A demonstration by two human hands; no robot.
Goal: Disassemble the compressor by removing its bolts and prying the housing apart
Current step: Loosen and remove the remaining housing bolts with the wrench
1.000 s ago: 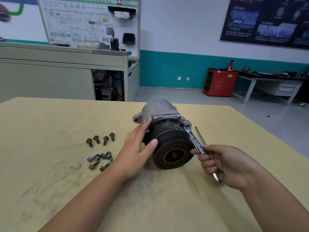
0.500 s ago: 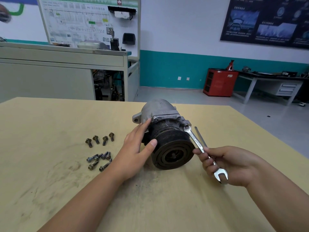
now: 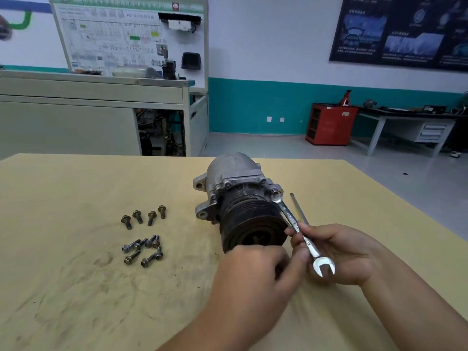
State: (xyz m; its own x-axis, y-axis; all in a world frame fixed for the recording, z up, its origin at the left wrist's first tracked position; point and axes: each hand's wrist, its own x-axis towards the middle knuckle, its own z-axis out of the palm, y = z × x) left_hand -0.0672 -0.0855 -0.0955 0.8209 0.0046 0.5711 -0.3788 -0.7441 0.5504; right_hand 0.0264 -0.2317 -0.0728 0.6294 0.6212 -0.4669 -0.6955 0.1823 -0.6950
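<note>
Holding wrench (image 3: 291,219) on compressor (image 3: 235,178); table edge (image 3: 390,196) rightward.

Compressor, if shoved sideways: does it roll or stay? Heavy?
Probably heavy: the compressor looks like cast metal with a thick pulley. It likely won't roll far, since its ears stick out sideways. The surface looks grimy, so it may be slippery.

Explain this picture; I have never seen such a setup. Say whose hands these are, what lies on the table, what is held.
One camera, worn on a person's head, looks down at their own bare hands. On the table lies a compressor, black pulley toward the camera. Loose bolts lie left of it: four in a row, a heap nearer. The right hand holds a wrench, its far end on a bolt of the compressor. The left hand, blurred, is beside the wrench; its grip is unclear.
</note>
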